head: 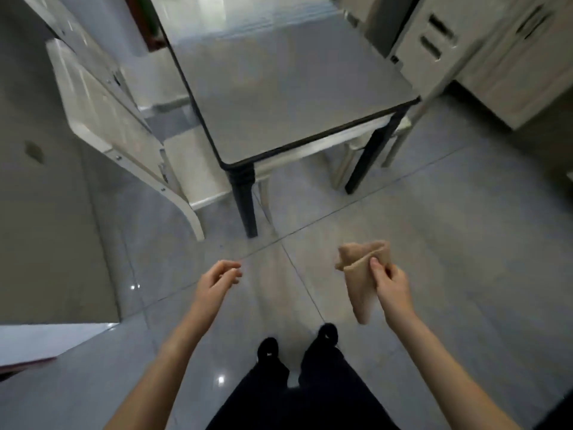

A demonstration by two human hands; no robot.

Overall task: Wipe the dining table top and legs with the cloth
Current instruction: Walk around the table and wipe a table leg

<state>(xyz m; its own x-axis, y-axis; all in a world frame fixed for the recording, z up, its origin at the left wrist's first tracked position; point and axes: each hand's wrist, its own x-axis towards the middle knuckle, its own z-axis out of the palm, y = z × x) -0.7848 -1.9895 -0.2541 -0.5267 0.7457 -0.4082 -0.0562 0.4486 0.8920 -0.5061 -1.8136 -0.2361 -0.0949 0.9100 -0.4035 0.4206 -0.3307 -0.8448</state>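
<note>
The dining table (279,88) has a glossy grey top with a black rim and stands ahead of me. Its near left black leg (245,200) and near right black leg (370,156) reach down to the tiled floor. My right hand (389,282) holds a folded tan cloth (361,274) in the air, well short of the table's near edge. My left hand (218,279) hangs empty over the floor, fingers loosely apart.
Two white chairs (124,125) stand along the table's left side, and another white chair (347,144) is tucked under the near end. White cabinets (502,57) fill the right. A grey wall (37,181) is at the left. My dark shoes (297,339) stand on grey tiles.
</note>
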